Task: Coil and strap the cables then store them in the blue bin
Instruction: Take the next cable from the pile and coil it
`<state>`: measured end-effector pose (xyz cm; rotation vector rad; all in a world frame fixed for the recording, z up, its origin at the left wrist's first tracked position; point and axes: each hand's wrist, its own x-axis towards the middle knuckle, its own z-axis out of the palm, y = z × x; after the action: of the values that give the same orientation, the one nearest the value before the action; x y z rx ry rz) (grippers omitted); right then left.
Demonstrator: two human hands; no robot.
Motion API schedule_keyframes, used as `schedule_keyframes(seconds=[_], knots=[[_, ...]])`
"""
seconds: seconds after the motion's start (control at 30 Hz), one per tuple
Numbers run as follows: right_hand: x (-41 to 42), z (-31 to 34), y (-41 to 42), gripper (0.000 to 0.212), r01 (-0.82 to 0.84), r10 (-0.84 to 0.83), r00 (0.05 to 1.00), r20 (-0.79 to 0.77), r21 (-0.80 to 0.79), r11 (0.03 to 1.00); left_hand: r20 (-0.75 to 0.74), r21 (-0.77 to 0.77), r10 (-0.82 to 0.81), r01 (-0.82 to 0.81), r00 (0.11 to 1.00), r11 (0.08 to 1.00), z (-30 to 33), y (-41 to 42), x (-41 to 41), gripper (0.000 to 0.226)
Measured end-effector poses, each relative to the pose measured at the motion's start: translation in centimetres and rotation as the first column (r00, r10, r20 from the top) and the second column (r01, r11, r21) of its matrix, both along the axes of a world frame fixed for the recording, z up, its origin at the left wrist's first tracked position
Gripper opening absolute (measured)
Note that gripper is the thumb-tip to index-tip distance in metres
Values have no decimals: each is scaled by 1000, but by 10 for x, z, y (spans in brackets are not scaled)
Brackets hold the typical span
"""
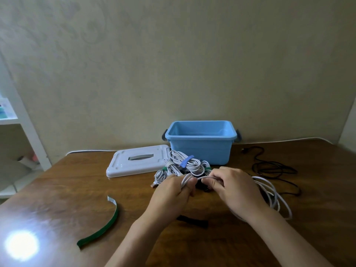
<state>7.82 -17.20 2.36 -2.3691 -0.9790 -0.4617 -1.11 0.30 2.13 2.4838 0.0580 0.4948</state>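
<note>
White cable is what's being worked on right now, sitting near the middle of the table a bit toward the right edge. The left hand has its fingers curled round a couple of small loops at the start of the coil, and the right hand pinches the next stretch of it, with the loose slack trailing off past the right wrist.

My take on doing this bit well: keep every loop the same size, feed slack with the right hand without twisting it, and don't let go with the left until a strap is on.

Count-wise: a pile of already strapped white bundles just beyond the hands, looks like three or four, hard to say since they overlap. One loose black cable toward the right edge, still uncoiled. One green strap lying near the left front, and one black strap between the forearms. One blue bin at the back edge, nothing inside that I can see, and its white lid lying just to its left.
</note>
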Motion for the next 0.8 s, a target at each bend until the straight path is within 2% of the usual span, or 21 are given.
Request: schedule_keyframes(seconds=[0.07, 0.17, 0.27, 0.43, 0.57, 0.67, 0.8], knots=[[2, 1, -1, 33, -29, 29, 1000, -2, -5, 1000, 13, 23, -10, 10, 1000, 1000, 1, 1, -1, 43], [7, 5, -5, 15, -98, 101, 992, -74, 41, 994, 64, -7, -1, 2, 998, 1000, -1, 6, 0, 44], [8, 8, -5, 6, -89, 97, 990, -98, 88, 992, 85, -18, -13, 14, 996, 1000, -2, 6, 1, 43], [-4, 0, 3, 8, -34, 27, 999, 32, 258, 966, 125, -117, -15, 30, 992, 993, -4, 5, 1, 34], [-17, -1, 13, 12, -164, 200, 978, -66, 361, 918, 125, -257, -52, 83, 991, 963, -2, 0, -1, 33], [-18, -1, 14, 12, -272, 342, 929, -142, 365, 890, 139, -316, -86, 126, 987, 940, -5, -3, 0, 35], [-20, 0, 15, 14, -315, 391, 906, -161, 361, 878, 150, -457, -74, 135, 986, 879, -1, -11, 0, 45]])
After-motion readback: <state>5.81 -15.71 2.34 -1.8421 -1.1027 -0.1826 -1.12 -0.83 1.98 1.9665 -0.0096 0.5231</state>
